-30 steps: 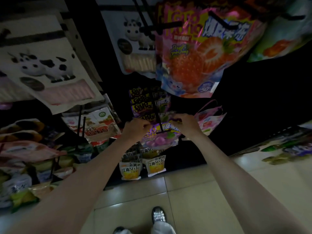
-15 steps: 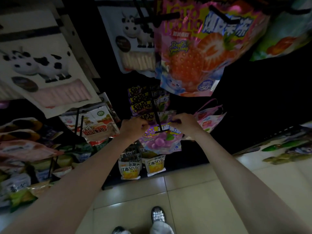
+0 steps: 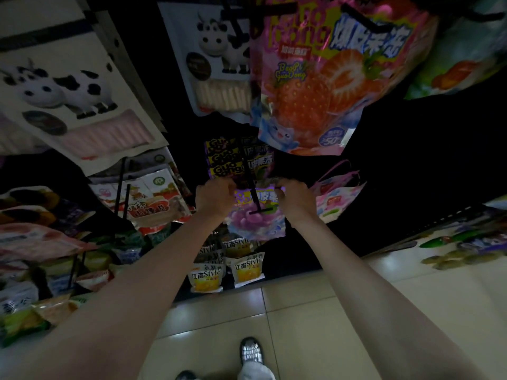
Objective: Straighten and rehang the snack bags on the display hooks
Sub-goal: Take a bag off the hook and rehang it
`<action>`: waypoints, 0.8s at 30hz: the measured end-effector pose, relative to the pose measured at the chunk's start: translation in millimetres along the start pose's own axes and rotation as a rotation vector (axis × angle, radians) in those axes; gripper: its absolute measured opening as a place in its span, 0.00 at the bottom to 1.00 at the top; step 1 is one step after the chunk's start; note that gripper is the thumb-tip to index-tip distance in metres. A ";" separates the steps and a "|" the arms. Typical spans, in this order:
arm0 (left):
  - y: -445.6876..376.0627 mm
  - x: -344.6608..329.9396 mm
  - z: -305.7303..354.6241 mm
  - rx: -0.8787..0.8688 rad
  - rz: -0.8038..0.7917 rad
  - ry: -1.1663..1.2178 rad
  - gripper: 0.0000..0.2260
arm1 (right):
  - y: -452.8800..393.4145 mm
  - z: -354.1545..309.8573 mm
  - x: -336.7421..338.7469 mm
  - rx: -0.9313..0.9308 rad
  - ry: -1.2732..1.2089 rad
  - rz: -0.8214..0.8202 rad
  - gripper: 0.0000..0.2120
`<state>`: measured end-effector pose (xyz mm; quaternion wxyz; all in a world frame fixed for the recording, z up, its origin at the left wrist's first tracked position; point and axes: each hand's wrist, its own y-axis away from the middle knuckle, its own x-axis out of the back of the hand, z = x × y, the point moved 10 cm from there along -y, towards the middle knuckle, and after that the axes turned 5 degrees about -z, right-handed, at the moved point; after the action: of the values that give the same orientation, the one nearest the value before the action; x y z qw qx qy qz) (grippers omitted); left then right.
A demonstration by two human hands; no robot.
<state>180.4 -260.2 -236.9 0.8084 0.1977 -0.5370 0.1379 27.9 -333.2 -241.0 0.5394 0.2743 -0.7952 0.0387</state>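
A purple grape jelly bag hangs near the front end of a black display hook at the centre. My left hand grips the bag's upper left corner and my right hand grips its upper right corner. Behind it on the same hook hang several more purple jelly bags. The bag's top edge is hidden behind my fingers and the hook.
A large strawberry jelly bag hangs above, cow-print bags to the left, pink bags to the right. Yellow packets hang low by the tiled floor. My shoe shows at the bottom.
Both hands have stayed on the purple bag's top corners. The bag has shifted slightly along the hook and the view has tilted a little.
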 end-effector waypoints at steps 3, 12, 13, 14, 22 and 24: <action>8.0 21.7 -2.2 -0.059 0.083 0.130 0.12 | 14.7 4.1 14.5 0.051 -0.102 0.106 0.12; 39.6 88.8 47.6 -0.233 0.211 0.343 0.12 | 59.6 26.4 186.1 -0.054 -0.601 0.761 0.28; 40.9 98.6 55.6 -0.260 0.232 0.343 0.12 | 47.2 26.2 189.3 -0.085 -0.696 0.684 0.30; 41.7 107.6 62.3 -0.285 0.248 0.345 0.12 | 37.8 24.7 189.7 -0.091 -0.764 0.617 0.31; 38.0 142.0 81.5 -0.341 0.282 0.351 0.14 | 75.7 -18.5 183.4 0.209 -0.638 0.678 0.08; 38.1 146.2 87.6 -0.351 0.276 0.329 0.17 | 78.9 -26.3 184.7 0.200 -0.643 0.654 0.07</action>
<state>148.8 -265.9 -65.3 0.8802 -0.0453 -0.4359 0.1819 -37.2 -329.9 -49.2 0.1959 0.0579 -0.9591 0.1960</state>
